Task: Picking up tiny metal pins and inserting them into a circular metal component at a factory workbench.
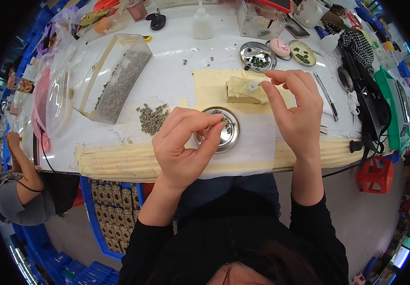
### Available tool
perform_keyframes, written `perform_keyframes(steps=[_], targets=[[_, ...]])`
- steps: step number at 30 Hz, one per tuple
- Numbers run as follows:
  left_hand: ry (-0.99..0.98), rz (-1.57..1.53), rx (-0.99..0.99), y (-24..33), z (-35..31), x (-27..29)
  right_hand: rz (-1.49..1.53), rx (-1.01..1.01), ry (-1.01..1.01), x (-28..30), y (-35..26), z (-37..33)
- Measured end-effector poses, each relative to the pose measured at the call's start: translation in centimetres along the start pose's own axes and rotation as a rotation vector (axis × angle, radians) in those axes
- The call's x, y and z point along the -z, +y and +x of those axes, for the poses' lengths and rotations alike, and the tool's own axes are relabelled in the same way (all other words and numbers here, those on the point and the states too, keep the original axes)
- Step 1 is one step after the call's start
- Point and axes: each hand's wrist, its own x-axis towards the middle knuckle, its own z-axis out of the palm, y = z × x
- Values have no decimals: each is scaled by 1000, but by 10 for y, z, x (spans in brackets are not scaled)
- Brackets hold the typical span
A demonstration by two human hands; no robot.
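My left hand (183, 145) hovers over a small round metal dish (224, 135) at the table's front edge, thumb and fingertips pinched on a tiny part too small to make out. My right hand (297, 109) is raised to the right, its thumb and forefinger pinching the tip of a small white squeeze bottle (253, 85) that lies on a tape-wrapped block (243, 92). A loose heap of small grey parts (152, 118) lies left of the dish.
A clear plastic bin (115, 78) with grey parts lies at the left. Two more metal dishes (257, 56) (302, 52) with green bits stand at the back, beside a pink egg-shaped object (279, 46). A person sits at the far left (17, 190). Blue crates (112, 209) are under the table.
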Motion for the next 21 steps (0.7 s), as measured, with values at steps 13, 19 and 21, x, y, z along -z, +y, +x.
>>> perform_keyframes(steps=[13, 19, 21], targets=[[-29, 3, -29, 0, 1, 2, 595, -77, 99, 4, -29, -17], [-50, 23, -38, 2, 2, 2, 866, -96, -28, -20, -32, -33], [-50, 23, -19, 3, 2, 3, 842, -96, -69, -20, -33, -32]])
